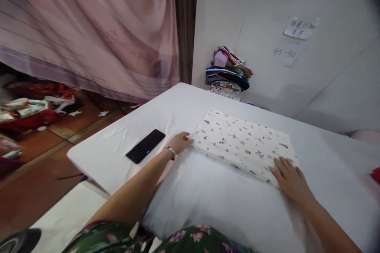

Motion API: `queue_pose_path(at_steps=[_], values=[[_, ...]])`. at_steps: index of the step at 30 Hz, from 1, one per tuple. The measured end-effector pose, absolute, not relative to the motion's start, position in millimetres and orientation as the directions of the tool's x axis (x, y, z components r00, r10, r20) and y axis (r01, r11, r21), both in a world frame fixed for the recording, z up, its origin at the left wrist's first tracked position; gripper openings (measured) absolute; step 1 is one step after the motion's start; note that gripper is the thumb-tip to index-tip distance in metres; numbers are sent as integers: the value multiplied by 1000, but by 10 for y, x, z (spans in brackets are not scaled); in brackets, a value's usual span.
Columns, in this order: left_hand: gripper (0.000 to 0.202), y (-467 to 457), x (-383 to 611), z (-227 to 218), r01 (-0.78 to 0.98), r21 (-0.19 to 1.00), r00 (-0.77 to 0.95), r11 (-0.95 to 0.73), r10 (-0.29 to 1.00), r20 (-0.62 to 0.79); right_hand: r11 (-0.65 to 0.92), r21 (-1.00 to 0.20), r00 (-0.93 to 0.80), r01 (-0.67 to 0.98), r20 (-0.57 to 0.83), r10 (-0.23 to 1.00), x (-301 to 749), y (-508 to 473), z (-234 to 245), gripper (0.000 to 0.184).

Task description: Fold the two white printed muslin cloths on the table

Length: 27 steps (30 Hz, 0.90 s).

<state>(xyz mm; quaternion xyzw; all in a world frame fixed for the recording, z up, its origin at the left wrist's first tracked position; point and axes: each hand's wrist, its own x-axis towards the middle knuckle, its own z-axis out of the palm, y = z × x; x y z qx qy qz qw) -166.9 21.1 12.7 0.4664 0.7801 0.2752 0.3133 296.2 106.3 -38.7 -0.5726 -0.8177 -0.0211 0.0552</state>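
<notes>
A white cloth printed with small grey, tan and pink figures (237,142) lies folded into a flat rectangle on the white-covered table. At its left edge my left hand (180,142), wearing a bracelet at the wrist, has its fingers bent in and pinches the edge near the corner. My right hand (289,178) rests palm down on the cloth's near right corner, fingers spread over the print. To the left of my left hand lies a black phone (145,146), apart from the cloth.
The table's white cover (101,146) ends in a rounded corner at left. Beyond the far edge a stack of folded clothes (228,73) stands against the white wall. A pink curtain (127,27) hangs at back left. Below it a red container (26,116) sits on the tiled floor.
</notes>
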Motion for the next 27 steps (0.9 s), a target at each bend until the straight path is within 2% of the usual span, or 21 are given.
queue_pose_path(at_steps=[4,8,11,13,16,18,22,27], values=[[22,149,-1746,162,583,690,-366,428,897,-247,415,-99,-400,904,148,905,2653,968,-175,58],[15,145,-1783,147,627,675,-320,389,919,-232,528,-244,-518,813,111,848,2095,793,-44,55],[17,138,-1759,115,634,684,-298,361,930,-215,576,-370,-585,728,102,805,1706,713,-25,54],[25,135,-1734,90,632,696,-279,341,938,-206,581,-458,-616,673,86,783,1464,700,-4,52],[35,137,-1701,54,643,701,-246,309,950,-193,579,-572,-667,581,73,742,1062,732,73,42],[35,141,-1687,32,657,690,-247,302,952,-182,598,-614,-696,515,108,710,759,784,142,35],[36,144,-1682,5,661,688,-253,300,952,-172,677,-587,-756,445,159,635,181,952,223,34],[34,141,-1719,19,629,716,-241,304,951,-192,783,-428,-845,451,77,529,-215,1177,193,36]])
